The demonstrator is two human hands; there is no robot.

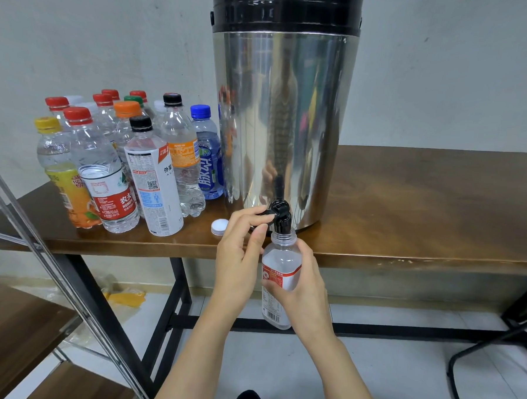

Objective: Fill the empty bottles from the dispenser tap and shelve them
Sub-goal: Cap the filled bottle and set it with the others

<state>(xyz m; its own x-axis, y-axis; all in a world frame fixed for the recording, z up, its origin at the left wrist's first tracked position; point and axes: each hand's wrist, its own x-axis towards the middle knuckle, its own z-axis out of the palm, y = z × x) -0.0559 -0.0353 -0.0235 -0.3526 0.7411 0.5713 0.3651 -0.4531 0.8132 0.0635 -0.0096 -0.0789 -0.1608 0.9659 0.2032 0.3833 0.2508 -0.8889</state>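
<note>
Gripping bottle (279, 261) w/ right hand (305, 282), fingers curled round the label. Neck tucked right under the tap (282, 218) spout, out past front edge of table (423, 207), nothing beneath. Pinching tap lever (267, 212) w/ left hand (238, 253), thumb & fingertips on it. Cannot read fill level: hidden by label & fingers.

Poss. trouble:
- Overflowing onto floor by holding lever too long.
- Missing the neck by letting bottle tilt or sag off spout, esp. w/ weight growing & no support below.
- Losing hold on wet plastic.
- Knocking white cap (219, 226), lying just left of tap nr table edge, off w/ left wrist.

Prob. mid-fill; capping & shelving not yet done.
</note>
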